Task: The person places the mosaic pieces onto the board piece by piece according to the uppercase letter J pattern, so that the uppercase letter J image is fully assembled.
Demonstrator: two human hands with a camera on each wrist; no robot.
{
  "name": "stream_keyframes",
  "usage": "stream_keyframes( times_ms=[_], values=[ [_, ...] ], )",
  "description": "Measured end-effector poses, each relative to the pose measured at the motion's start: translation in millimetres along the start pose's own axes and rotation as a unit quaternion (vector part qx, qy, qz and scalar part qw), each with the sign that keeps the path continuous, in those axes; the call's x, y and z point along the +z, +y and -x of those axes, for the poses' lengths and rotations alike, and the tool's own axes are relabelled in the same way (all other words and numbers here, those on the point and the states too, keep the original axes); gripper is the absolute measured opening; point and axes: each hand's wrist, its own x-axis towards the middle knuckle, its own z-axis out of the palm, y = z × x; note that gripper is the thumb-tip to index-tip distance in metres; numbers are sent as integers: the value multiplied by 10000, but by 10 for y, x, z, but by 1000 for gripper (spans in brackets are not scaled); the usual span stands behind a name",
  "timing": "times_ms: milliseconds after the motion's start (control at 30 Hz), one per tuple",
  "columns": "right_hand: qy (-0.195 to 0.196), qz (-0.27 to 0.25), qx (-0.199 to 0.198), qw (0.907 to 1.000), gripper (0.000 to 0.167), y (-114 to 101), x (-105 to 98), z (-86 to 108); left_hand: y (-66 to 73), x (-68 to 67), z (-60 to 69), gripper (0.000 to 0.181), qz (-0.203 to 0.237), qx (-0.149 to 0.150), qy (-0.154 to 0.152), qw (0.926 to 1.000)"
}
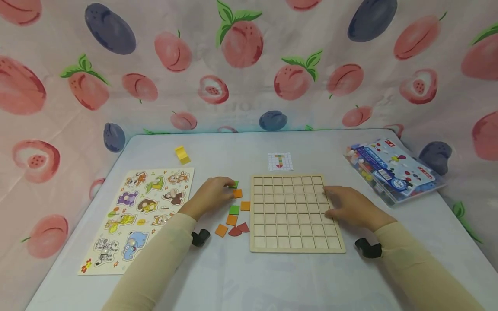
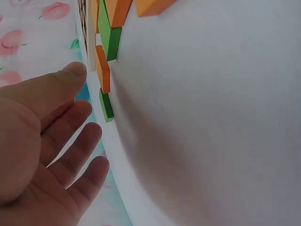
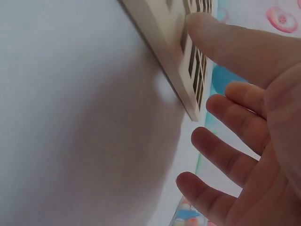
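In the head view, a wooden grid board lies flat with bare square cells. Left of it are several loose tiles: green ones, such as the far green tile, orange squares, such as one orange tile, and two red curved-edged pieces. My left hand hovers by the far green tile; the left wrist view shows its fingers loosely bent, with nothing gripped. My right hand is at the board's right edge. From the right wrist, its thumb reaches over the frame, fingers spread; contact is unclear.
A small card with a coloured pattern lies behind the board. An animal puzzle board occupies the left side, with yellow blocks behind it. At the back right sits a clear plastic box of colourful pieces.
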Motion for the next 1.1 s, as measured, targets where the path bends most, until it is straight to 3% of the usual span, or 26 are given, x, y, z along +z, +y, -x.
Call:
stream_keyframes(
  times_ms=[233, 500, 733, 1100],
  values=[
    [-16, 87, 22, 10000, 67, -10, 30, -21, 16, 34, -32, 31, 15, 15, -84, 10000],
    [-98, 18, 70, 9999, 66, -25, 35, -27, 32, 77, -68, 30, 38, -167, -286, 9994],
    [-134, 30, 66, 9999, 68, -28, 31, -26, 37, 92, -92, 29, -7, -93, -293, 9995],
    [-176, 63, 173, 9997, 62, 34, 29, -54, 44, 120, -136, 30, 30, -240, -367, 9990]
  ],
)
